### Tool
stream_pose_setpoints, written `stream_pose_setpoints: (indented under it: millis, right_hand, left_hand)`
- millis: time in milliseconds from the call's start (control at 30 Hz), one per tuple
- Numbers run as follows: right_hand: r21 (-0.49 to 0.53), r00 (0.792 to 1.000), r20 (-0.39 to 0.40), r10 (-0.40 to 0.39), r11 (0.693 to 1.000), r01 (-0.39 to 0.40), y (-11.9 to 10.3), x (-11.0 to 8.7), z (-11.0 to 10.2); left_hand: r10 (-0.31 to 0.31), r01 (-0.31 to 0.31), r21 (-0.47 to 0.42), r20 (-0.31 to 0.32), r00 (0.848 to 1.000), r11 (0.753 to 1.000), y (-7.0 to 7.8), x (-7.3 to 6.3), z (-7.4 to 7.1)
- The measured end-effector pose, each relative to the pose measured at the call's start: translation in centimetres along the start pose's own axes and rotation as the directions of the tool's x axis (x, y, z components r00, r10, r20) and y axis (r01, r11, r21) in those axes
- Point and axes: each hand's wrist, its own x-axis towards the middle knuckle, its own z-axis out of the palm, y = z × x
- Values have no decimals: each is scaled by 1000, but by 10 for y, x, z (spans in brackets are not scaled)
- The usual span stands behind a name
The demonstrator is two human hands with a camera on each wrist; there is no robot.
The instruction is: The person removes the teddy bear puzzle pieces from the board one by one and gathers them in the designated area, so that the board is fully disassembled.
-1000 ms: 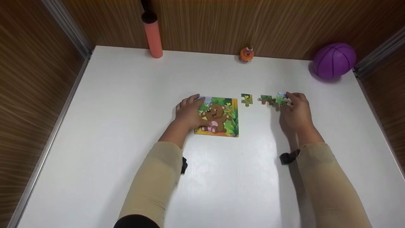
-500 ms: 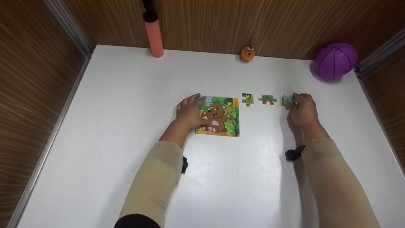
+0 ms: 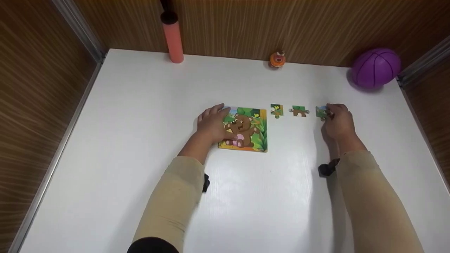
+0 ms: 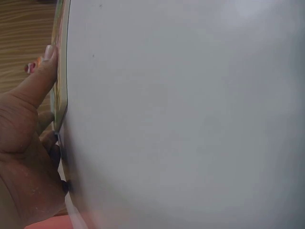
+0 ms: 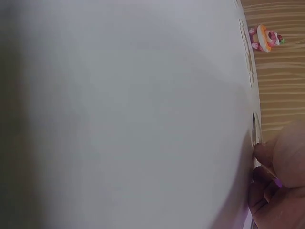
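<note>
Puzzle [image 3: 251, 129] under outspread left hand [image 3: 212, 124], right hand [image 3: 339, 122] in pinch on piece [image 3: 320, 111], two pieces [image 3: 277, 110] [image 3: 299, 110] between, ball [image 3: 376, 68] beyond.

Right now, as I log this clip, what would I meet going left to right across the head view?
Pink cylinder → left hand → bear puzzle → first loose piece → second loose piece → third loose piece → right hand → purple ball.

No readable text, label, brand, number or sign in any of the views.
</note>
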Motion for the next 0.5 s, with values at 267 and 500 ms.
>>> stream_pose_setpoints:
  millis: [267, 500]
  right_hand:
    - [-3, 1000, 15, 23, 1000, -23, -1, 0, 2]
    - [16, 999, 32, 23, 1000, -24, 1, -1, 0]
  left_hand:
    - [-6, 6, -3, 3, 1000, 1000, 0, 0, 1]
    - [-3, 3, -7, -2, 1000, 1000, 0, -1, 0]
